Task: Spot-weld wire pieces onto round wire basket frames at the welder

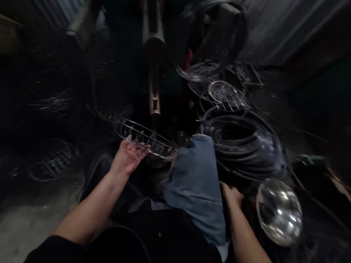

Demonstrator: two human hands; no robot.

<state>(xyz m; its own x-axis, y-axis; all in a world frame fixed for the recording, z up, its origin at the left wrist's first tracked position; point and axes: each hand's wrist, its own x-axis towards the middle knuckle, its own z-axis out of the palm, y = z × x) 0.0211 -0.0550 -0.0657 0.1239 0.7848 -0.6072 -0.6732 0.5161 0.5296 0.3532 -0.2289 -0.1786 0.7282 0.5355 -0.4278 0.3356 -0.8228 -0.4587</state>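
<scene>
My left hand [131, 156] grips the near edge of a round wire grille [156, 142], fingers curled round its thin metal rods. The grille is seen nearly edge-on, its right end close to a knee in blue denim [196, 167]. To the right of that knee is my right hand [232, 196], low down, fingers bent inward. The knee and shadow partly hide its fingertips, and what they hold does not show. A shiny domed metal bowl [279, 212] lies just right of my right wrist.
A thick coil of dark wire [245, 139] lies ahead on the right. Another round wire grille [225, 96] rests behind it. A metal bar-like machine part [153, 64] points down toward the middle. At the left, a wire grille [53, 160] is on the floor [18, 231]. Much is dark and blurred.
</scene>
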